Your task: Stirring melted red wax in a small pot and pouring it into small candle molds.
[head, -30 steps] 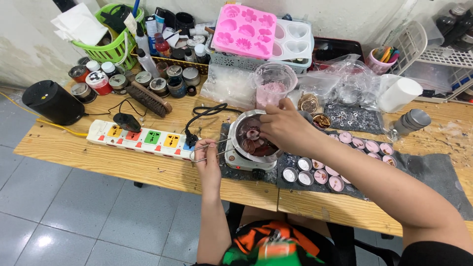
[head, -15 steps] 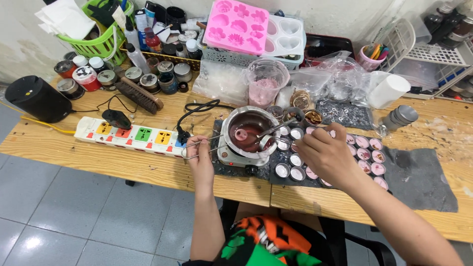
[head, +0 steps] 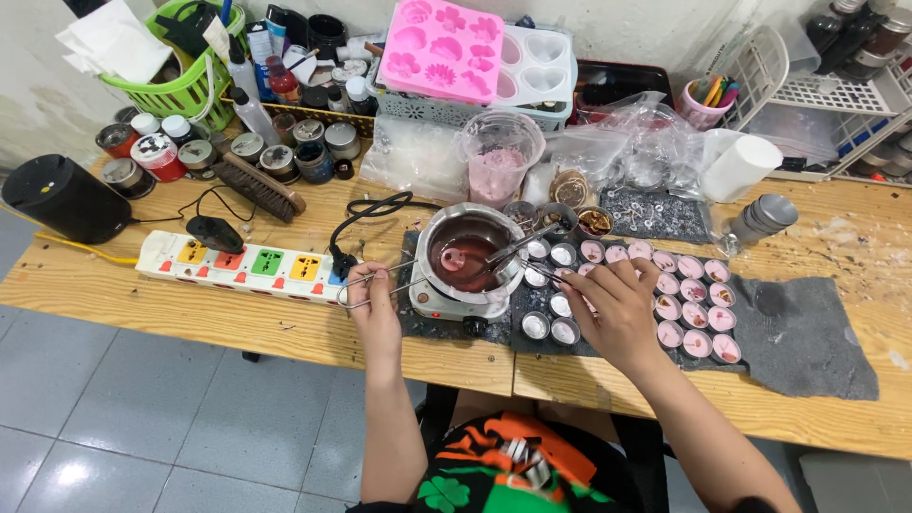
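A small metal melting pot sits on a little electric hot plate at the table's near edge. It holds dark red melted wax with a pale piece floating in it. My left hand is closed on the pot's wire handle, left of the pot. My right hand hovers over rows of small metal cups, several filled with pink wax. It grips thin metal tongs whose tips reach over the pot's rim into the wax.
A white power strip and a black speaker lie to the left. Behind the pot are a measuring cup of pink flakes, a pink silicone mould, tins, a brush and a green basket. A grey cloth lies right.
My right hand has drawn back from above the pot to the right, over the cups, with the tongs still reaching into the pot. My left hand stays on the handle.
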